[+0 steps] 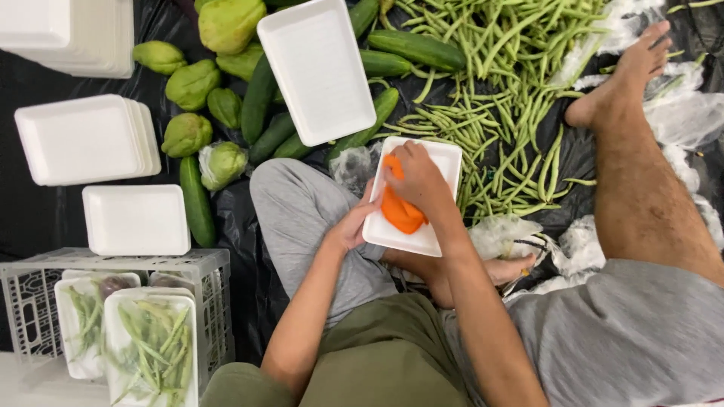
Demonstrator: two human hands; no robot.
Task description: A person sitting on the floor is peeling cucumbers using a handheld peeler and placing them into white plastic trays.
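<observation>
Nearest, at the lower left, a grey plastic crate (204,264) holds foam trays of green beans (151,347) already wrapped in film.

Just beyond, over the person's grey-trousered lap, the left hand (353,226) grips the near left edge of a white foam tray (441,162), thumb on top and fingers underneath. The right hand (418,181) lies on the tray, fingers curled down over the carrots (400,211) and pressing them into it. The carrots sit in the middle of the tray, directly under the right hand and just right of the left; that right hand is the nearer one to them. Their long axis runs near to far, along the tray's length. They look bright orange, smooth and peeled or cut, perhaps two or three pieces side by side; the hand hides their far ends.

To the left lie stacks of empty foam trays (83,139). Farther off are dark green cucumbers (260,98), pale green chayotes (192,83) and another empty tray (317,68) resting on them. To the far right, a heap of loose green beans (498,68) spreads over black sheeting (30,218), beside the person's bare foot (626,68).
</observation>
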